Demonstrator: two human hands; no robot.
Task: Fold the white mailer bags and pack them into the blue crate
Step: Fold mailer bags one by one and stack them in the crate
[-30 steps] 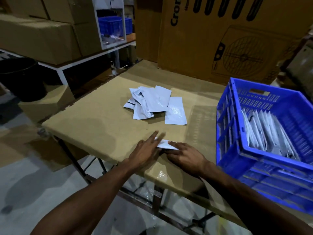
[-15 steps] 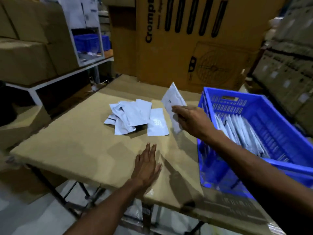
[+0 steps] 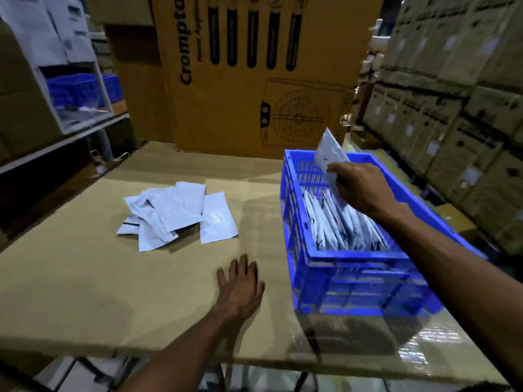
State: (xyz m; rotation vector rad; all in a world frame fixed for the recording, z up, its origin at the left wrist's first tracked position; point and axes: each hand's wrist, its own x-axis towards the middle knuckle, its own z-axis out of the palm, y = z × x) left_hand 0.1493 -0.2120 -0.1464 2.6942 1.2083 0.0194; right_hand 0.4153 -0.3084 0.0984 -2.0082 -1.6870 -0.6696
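Partly hidden folded mailer (image 3: 329, 154) pinched by right hand (image 3: 360, 188) over crate (image 3: 353, 281), left hand (image 3: 240, 287) flat.

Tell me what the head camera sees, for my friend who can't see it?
The right hand holds a folded white bag over the blue crate of packed bags. The left hand rests flat on the table, near loose bags.

Loose white mailer bags (image 3: 175, 215) lie heaped left of the blue crate (image 3: 351, 275), which holds upright folded bags (image 3: 336, 227).
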